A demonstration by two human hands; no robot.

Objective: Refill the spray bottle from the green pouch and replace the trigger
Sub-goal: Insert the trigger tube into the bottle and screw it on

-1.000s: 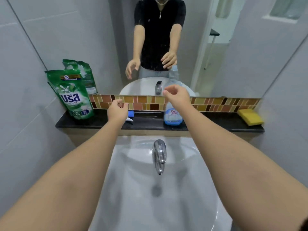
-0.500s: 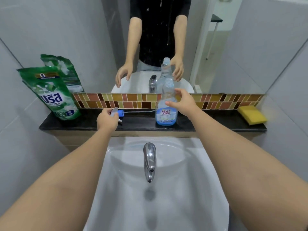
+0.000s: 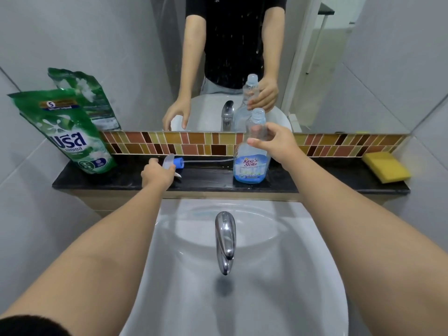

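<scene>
Fingers of the right hand [image 3: 276, 141] wrap the neck of the uncapped spray bottle [image 3: 252, 161], upright on the black ledge [image 3: 315, 183]. Left hand [image 3: 156, 174] clasps the trigger [image 3: 173, 163] lying there; green pouch [image 3: 70, 134] stands far left.

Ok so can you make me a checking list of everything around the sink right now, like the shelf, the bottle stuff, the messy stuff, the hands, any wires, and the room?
Surface: black shelf behind the white sink; looks wet near the bottle.
Job's things: spray bottle upright, neck open, a little blue liquid at the bottom; trigger lying on the shelf, its tube pointing toward the bottle; green pouch standing at the left wall.
Clutter: yellow sponge at the right end.
Hands: left hand on the trigger; right hand around the bottle's neck.
Cables: nothing seen.
Surroundings: tap, mirror, tile strip, grey walls.
</scene>
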